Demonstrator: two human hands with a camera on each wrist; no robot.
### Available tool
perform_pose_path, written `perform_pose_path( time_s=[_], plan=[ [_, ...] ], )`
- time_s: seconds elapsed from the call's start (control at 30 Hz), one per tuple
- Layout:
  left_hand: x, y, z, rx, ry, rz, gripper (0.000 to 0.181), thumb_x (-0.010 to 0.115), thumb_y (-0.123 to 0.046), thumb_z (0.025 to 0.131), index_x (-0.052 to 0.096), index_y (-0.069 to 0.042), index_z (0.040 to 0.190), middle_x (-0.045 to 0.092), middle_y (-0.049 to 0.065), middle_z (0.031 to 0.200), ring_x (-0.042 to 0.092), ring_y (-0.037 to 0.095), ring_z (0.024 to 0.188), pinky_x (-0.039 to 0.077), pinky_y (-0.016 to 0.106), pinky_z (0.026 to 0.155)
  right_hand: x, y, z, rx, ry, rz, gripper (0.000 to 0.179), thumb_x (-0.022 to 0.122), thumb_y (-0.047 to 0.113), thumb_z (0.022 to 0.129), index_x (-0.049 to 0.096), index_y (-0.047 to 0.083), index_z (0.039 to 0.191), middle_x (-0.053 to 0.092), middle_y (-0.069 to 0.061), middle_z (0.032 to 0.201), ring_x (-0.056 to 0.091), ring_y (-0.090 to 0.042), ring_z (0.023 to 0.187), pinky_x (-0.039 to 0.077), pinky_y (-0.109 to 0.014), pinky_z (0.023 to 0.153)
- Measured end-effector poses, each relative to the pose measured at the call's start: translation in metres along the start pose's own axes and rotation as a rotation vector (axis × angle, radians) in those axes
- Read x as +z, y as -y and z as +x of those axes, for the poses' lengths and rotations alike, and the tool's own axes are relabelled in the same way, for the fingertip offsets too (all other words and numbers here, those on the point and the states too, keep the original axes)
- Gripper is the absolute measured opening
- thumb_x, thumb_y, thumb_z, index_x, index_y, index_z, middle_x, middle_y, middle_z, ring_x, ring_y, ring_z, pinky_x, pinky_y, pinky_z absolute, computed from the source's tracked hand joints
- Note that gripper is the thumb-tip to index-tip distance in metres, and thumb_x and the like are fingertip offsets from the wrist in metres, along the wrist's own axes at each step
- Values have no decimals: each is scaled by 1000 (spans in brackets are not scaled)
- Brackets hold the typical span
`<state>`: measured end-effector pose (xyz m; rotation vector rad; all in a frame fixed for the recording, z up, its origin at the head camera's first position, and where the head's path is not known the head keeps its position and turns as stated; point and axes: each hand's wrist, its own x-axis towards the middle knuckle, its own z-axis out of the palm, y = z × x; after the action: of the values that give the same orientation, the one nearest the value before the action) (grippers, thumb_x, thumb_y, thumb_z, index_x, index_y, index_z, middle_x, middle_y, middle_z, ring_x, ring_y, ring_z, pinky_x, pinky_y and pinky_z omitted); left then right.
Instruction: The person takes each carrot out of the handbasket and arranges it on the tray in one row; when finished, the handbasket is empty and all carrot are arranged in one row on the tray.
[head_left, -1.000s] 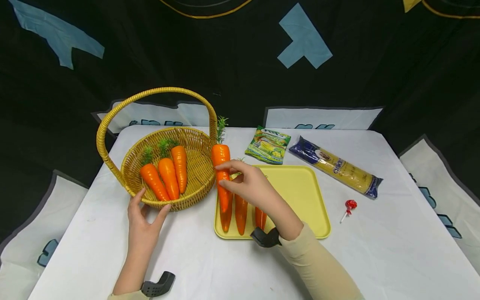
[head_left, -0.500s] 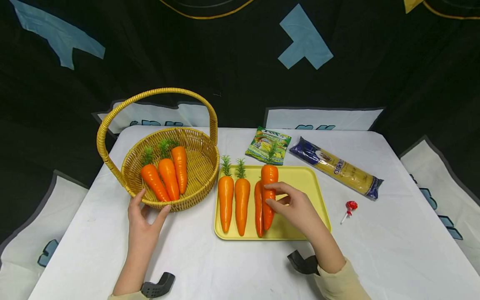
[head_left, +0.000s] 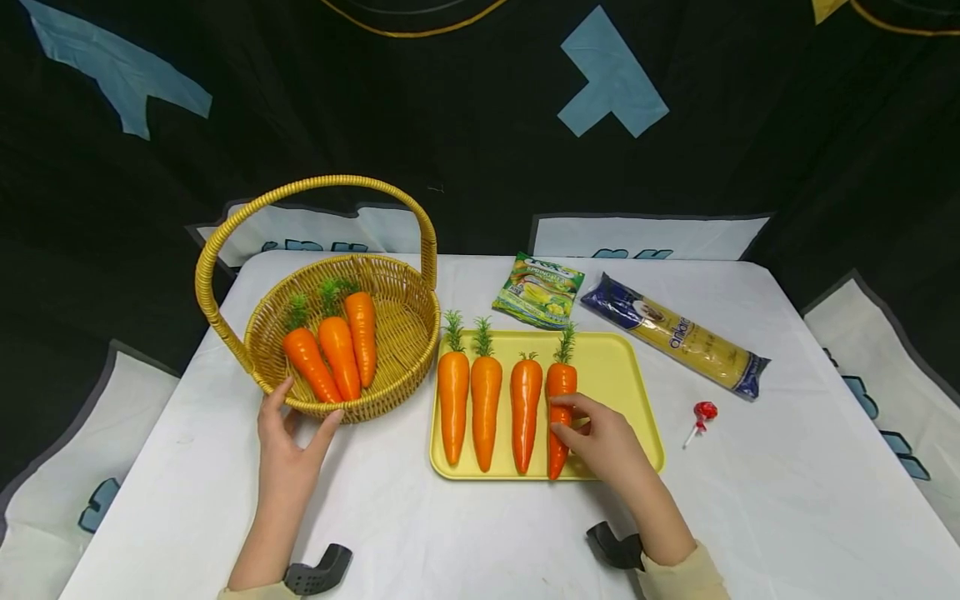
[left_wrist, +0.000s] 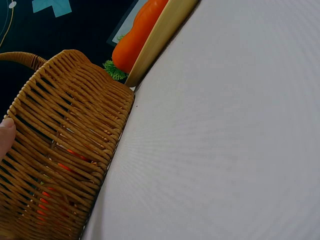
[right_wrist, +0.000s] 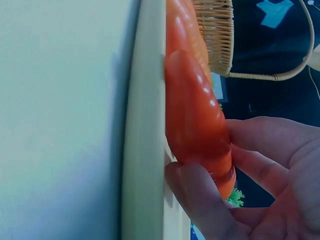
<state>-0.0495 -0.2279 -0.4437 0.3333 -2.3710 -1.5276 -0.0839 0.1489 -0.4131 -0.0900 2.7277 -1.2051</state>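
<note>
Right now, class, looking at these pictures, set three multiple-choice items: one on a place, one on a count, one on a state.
1. Where is the lollipop?
A. In the basket
B. On the tablecloth, right of the tray
C. On the tray

2. How many carrots lie in the basket?
A. Three
B. Five
C. One

3. What is the right hand doing?
A. Resting flat on the cloth
B. Lifting the pasta packet
C. Gripping the rightmost carrot on the tray

Answers: 1 B, it lies alone on the white cloth beside the tray; 2 A, three orange carrots lie side by side; 3 C, fingers and thumb curl round it.
</note>
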Motion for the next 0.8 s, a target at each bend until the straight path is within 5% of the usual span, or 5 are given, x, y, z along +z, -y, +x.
perform_pose_path(
  time_s=[0.8],
  plan=[
    [0, -3, 0, -33, 12, 14, 85, 72, -24, 88, 17, -20, 153, 9, 11, 156, 28, 45, 135, 27, 55, 109, 16, 17, 12, -67, 4, -147, 35, 74, 20, 86, 68, 17, 120, 61, 0, 88, 54, -15, 72, 47, -29, 62]
  ],
)
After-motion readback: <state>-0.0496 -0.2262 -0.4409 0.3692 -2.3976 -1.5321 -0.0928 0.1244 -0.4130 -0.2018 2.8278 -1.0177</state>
